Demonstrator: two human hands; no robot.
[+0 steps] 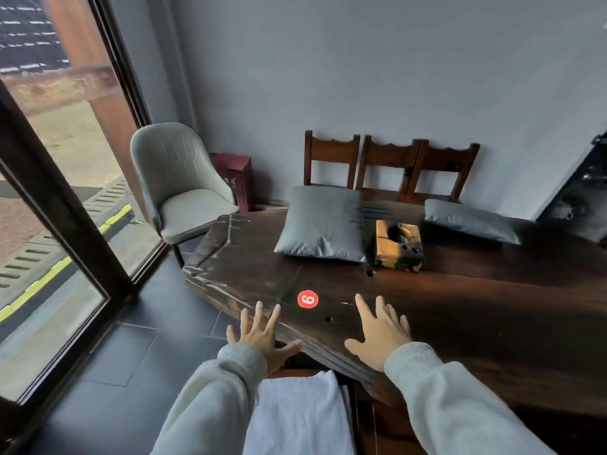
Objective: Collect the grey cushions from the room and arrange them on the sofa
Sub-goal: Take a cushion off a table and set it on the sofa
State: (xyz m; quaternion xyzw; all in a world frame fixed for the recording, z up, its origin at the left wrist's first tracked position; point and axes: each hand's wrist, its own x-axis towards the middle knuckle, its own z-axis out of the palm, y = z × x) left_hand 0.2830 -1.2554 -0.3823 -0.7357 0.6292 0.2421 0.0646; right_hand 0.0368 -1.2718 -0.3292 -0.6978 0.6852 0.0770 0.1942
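Two grey cushions lie on a dark wooden table (492, 300). The nearer cushion (323, 224) rests flat at the table's far left part, and the second cushion (469, 220) lies farther right by the wall side. My left hand (261, 336) hovers with fingers spread over the table's near corner. My right hand (382, 334) is spread above the tabletop to the right of a red round sticker (307, 299). Both hands hold nothing and are well short of the cushions. No sofa is in view.
A burnt-looking wooden block (399, 246) stands between the cushions. Three wooden chair backs (391, 165) line the far wall. A grey upholstered chair (182, 192) and a dark red box (235, 178) stand at the left by large windows. White cloth (299, 418) lies below my arms.
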